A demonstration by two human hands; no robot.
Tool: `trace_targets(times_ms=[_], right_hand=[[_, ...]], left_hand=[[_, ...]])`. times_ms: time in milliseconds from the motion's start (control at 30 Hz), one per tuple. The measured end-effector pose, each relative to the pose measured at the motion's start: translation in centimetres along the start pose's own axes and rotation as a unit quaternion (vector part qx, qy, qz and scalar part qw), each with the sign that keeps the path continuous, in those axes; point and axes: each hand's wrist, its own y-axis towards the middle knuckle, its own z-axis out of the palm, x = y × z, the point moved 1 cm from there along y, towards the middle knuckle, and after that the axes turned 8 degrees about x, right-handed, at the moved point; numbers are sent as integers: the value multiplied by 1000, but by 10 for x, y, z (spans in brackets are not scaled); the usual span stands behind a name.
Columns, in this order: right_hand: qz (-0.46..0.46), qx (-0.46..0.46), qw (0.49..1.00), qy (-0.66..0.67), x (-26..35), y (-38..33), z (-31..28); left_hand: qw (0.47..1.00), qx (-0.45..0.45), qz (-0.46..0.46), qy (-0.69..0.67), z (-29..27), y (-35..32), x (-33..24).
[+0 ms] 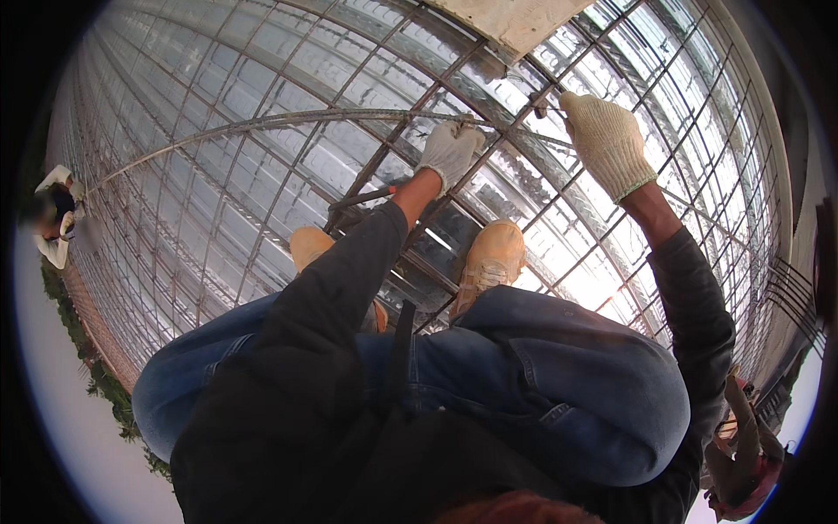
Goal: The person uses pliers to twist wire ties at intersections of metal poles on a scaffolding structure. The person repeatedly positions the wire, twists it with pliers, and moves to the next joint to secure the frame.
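Observation:
My left hand (451, 150), in a whitish work glove, is closed at a long ribbed steel bar (349, 114), its fingertips pressed against it. This bar curves in from the far left and lies over the mesh of reinforcing bars (293, 77). To the right, my right hand (608, 144), in a cream knit glove, is closed in a fist over the mesh near the bar's right part. What its fingers hold is hidden. A small dark piece (540, 106) sits at a bar crossing between the hands. Beside my left wrist lies a dark rod-like piece (362, 197) with a red spot.
Shiny ribbed metal decking (602, 288) lies beneath the mesh, and my shoes (494, 253) stand on it. A pale board (515, 22) sits ahead at the top. One person (59, 214) is at the far left, another (742, 454) at lower right. Bar ends (796, 293) stick out at right.

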Motion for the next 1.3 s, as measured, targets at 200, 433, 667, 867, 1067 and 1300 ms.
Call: trace_targets(times_ms=[200,433,667,867,1067,1300], right_hand=[[-150,85,980,-98,13,81,52],[-233,139,961,-60,38,110,70],[-146,172,973,42,24,103,67],[-24,263,927,266,-7,80,26],[13,133,953,272,47,18,40],[101,17,911,400,73,-19,55]], left_hand=[[990,39,1,-139,-3,20,15],[996,80,18,38,0,26,28],[989,93,-36,105,-2,13,-2],[989,32,27,141,11,-9,-23],[996,30,-1,80,7,-29,-47],[980,49,-3,-191,13,-40,-53]])
